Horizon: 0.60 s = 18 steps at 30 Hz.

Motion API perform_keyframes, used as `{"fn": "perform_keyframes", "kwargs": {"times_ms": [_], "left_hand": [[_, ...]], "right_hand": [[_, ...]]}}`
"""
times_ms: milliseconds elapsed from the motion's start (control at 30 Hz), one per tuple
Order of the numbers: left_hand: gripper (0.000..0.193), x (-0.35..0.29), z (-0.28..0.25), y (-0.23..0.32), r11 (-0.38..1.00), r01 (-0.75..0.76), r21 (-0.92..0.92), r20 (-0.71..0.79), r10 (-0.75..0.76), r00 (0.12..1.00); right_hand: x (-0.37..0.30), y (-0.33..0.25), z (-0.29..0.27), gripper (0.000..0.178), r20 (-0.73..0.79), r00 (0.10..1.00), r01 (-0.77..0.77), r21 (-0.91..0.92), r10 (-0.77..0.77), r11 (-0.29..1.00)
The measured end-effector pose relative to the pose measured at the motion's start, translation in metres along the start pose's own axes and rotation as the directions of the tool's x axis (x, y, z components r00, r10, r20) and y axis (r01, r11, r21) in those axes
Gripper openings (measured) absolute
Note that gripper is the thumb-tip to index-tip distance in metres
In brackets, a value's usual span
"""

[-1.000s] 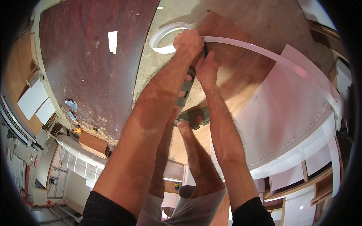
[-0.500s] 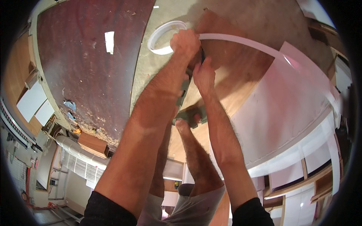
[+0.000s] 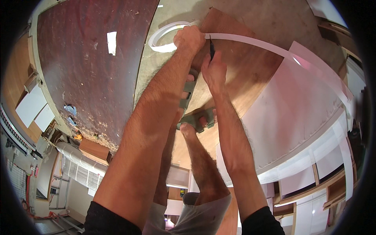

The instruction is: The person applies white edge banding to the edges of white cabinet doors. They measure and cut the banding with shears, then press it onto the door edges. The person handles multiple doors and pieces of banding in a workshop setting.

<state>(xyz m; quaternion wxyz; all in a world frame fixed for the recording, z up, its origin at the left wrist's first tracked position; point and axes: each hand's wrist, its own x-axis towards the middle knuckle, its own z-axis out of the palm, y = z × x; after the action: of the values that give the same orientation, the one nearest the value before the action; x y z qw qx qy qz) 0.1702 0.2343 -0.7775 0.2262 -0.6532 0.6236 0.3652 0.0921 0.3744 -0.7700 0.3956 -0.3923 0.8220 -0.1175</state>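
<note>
My left hand is closed on a long white flat strip, holding it at the top of the picture. Left of that hand the strip curls into a loop; to the right it runs out over a white panel. My right hand sits just below and right of the left, gripping a thin black blade-like tool whose tip points up at the strip. Both hands hover over a brown wooden board.
My feet in grey-green sandals stand on the wooden board below the hands. A large dark reddish-brown sheet lies at left, with bare concrete floor at the top. Cabinets and white panels line the edges.
Both hands and the looped strip have shifted slightly up and left in the picture. The grips on the strip and the black tool look unchanged.
</note>
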Motion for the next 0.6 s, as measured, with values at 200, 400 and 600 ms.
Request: {"fn": "perform_keyframes", "kwargs": {"times_ms": [200,400,600], "left_hand": [[0.046,-0.003,-0.005,0.002,1.0,0.001,-0.026,0.007,0.0,1.0],[0.036,-0.007,-0.009,0.005,0.999,0.051,-0.011,0.05,-0.05,0.998],[0.046,-0.007,-0.008,0.003,0.999,0.002,-0.041,0.01,-0.002,1.0]], "right_hand": [[0.004,0.001,0.009,0.028,0.018,1.0,-0.003,-0.002,0.003,1.0],[0.003,0.0,0.009,0.031,0.062,0.998,-0.016,-0.023,0.017,1.0],[0.005,0.001,0.014,0.03,0.025,1.0,0.007,-0.032,-0.006,0.999]]}}
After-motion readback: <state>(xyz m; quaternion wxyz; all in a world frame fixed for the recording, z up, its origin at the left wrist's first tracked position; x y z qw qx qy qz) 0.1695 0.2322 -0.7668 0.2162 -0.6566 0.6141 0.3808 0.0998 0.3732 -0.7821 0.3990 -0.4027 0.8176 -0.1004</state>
